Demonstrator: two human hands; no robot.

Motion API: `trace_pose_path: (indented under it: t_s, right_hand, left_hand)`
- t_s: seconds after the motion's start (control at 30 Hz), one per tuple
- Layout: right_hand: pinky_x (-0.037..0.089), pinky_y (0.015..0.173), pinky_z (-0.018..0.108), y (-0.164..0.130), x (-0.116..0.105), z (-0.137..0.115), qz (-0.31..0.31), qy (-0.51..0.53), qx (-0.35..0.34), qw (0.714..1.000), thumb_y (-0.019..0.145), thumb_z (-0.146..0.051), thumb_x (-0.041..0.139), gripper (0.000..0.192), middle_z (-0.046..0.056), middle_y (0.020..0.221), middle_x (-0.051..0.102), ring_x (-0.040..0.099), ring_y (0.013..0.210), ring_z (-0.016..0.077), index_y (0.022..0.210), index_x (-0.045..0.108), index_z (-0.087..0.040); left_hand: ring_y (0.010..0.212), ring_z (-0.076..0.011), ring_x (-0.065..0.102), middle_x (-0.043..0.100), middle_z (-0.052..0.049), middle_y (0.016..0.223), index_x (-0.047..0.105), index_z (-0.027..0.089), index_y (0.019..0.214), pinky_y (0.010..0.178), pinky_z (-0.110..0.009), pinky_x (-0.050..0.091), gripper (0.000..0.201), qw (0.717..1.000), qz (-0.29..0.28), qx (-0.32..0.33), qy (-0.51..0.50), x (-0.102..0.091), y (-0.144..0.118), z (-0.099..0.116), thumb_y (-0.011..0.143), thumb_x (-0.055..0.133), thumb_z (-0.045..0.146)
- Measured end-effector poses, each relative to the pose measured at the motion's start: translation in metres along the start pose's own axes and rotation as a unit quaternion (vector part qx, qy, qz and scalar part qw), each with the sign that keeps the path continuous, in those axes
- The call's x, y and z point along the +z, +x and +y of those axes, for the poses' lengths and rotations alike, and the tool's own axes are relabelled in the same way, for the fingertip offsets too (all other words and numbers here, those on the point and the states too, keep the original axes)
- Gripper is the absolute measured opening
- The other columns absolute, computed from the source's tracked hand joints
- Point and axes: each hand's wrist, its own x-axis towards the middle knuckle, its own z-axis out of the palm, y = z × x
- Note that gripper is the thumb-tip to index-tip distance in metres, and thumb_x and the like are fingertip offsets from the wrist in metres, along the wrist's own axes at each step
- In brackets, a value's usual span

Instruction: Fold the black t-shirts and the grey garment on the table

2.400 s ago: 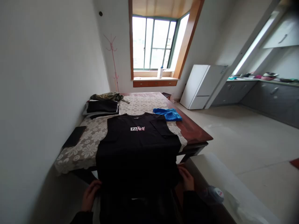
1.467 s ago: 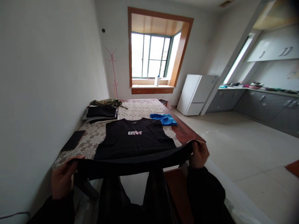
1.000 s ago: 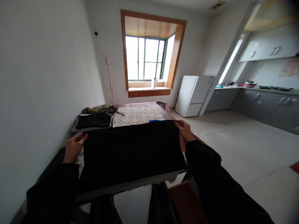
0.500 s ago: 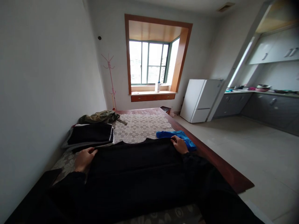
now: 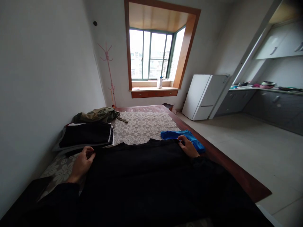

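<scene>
Though it hung raised earlier, black shirt (image 5: pixel 137 167) now lies on table (image 5: pixel 246 186).

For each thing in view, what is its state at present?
Black shirt: laid flat
Left hand: curled at the shirt's edge, grip unclear
Right hand: at the opposite edge, grip unclear
Clothes pile: folded, stacked
Olive garment: crumpled
Blue garment: loosely folded
Lace tablecloth: spread
Refrigerator: shut
Bottle: upright

Plain black cloth garment (image 5: pixel 137 176) up near, bright blue cloth piece (image 5: pixel 193 142) on the right, grey-and-white floral lace tablecloth (image 5: pixel 142 124) over a reddish-brown wooden desk (image 5: pixel 239 175), kinda olive-brown fabric bundle (image 5: pixel 97 115) far left.
</scene>
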Motion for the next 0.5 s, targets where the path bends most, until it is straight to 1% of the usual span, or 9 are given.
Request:
trace_pose_path:
  t_s: [0.07,0.13,0.2,0.23,0.3,0.4,0.5]
  right_hand:
    - [0.052,0.091,0.043,-0.002,-0.002,-0.002,-0.016,0.000,-0.020,1.000,0.083,-0.030,0.054,0.022,0.004,0.102,0.072,0.068,0.093,0.0249,0.101,0.065,-0.027]
    - [0.049,0.100,0.046,-0.003,-0.002,-0.004,-0.030,-0.005,-0.028,0.999,0.083,-0.030,0.053,0.019,0.005,0.109,0.073,0.067,0.103,0.0267,0.093,0.069,-0.027]
    - [0.046,0.106,0.049,-0.004,-0.003,-0.006,-0.039,-0.010,-0.018,0.999,0.083,-0.032,0.055,0.018,0.005,0.110,0.074,0.066,0.109,0.0284,0.086,0.072,-0.028]
    - [0.045,0.108,0.049,-0.004,-0.003,-0.007,-0.036,-0.005,-0.011,0.999,0.084,-0.033,0.055,0.019,0.005,0.110,0.075,0.066,0.110,0.0289,0.086,0.074,-0.028]
    - [0.045,0.109,0.049,-0.004,-0.003,-0.010,-0.017,0.021,-0.002,1.000,0.084,-0.035,0.056,0.023,0.005,0.114,0.074,0.065,0.114,0.0291,0.093,0.077,-0.028]
    - [0.046,0.108,0.047,-0.004,-0.006,-0.014,0.010,0.069,0.009,0.998,0.085,-0.041,0.059,0.029,0.005,0.125,0.071,0.063,0.120,0.0299,0.102,0.078,-0.028]
    - [0.049,0.103,0.046,-0.002,-0.010,-0.018,-0.014,0.098,0.040,0.994,0.084,-0.046,0.062,0.033,0.005,0.127,0.070,0.064,0.114,0.0295,0.107,0.078,-0.029]
  left_hand:
    - [0.076,-0.0198,0.071,0.077,0.000,0.094,0.064,0.028,0.096,0.065,-0.029,0.048,0.021,0.999,-0.022,0.011,0.025,-0.002,-0.002,0.003,0.080,0.058,0.041]
    - [0.074,-0.0192,0.070,0.078,0.001,0.093,0.069,0.029,0.094,0.068,-0.030,0.049,0.021,0.998,-0.051,0.023,0.038,-0.004,-0.006,0.008,0.081,0.055,0.038]
    - [0.082,-0.0205,0.071,0.079,0.001,0.098,0.074,0.029,0.095,0.076,-0.030,0.052,0.025,0.997,-0.063,0.034,0.032,-0.006,-0.009,0.014,0.080,0.055,0.037]
    - [0.087,-0.0215,0.072,0.079,0.000,0.101,0.076,0.030,0.097,0.079,-0.031,0.053,0.027,0.997,-0.060,0.035,0.022,-0.007,-0.010,0.017,0.080,0.056,0.037]
    - [0.092,-0.0228,0.073,0.080,0.000,0.104,0.076,0.029,0.104,0.082,-0.031,0.054,0.033,0.999,-0.040,0.023,-0.003,-0.008,-0.012,0.021,0.080,0.057,0.039]
    - [0.087,-0.0230,0.073,0.080,0.000,0.097,0.076,0.028,0.109,0.077,-0.030,0.055,0.038,0.999,-0.018,-0.012,-0.025,-0.008,-0.015,0.024,0.079,0.056,0.041]
    - [0.086,-0.0229,0.073,0.079,0.000,0.094,0.076,0.027,0.107,0.076,-0.030,0.055,0.037,0.999,-0.018,-0.036,-0.028,-0.008,-0.016,0.026,0.078,0.057,0.039]
